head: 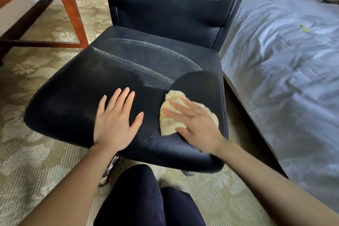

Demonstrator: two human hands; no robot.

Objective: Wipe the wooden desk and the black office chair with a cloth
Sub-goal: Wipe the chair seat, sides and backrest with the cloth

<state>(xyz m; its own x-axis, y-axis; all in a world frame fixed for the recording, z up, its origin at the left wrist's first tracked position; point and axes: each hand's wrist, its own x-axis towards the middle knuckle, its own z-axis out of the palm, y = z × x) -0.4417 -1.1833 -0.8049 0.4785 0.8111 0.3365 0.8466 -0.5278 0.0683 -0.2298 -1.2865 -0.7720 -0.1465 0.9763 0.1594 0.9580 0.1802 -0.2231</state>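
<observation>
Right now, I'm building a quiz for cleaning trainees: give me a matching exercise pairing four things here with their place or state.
Things:
1 left hand
2 right hand
3 cloth
4 desk leg

Place or state:
A bunched, yellow
B flat on the bare seat
C pressing the cloth
D upper left, on the carpet

Pairs: 1-B, 2-C, 3-A, 4-D

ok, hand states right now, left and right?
Left hand: open, flat on the seat.
Right hand: open, flat, pressing the cloth onto the seat.
</observation>
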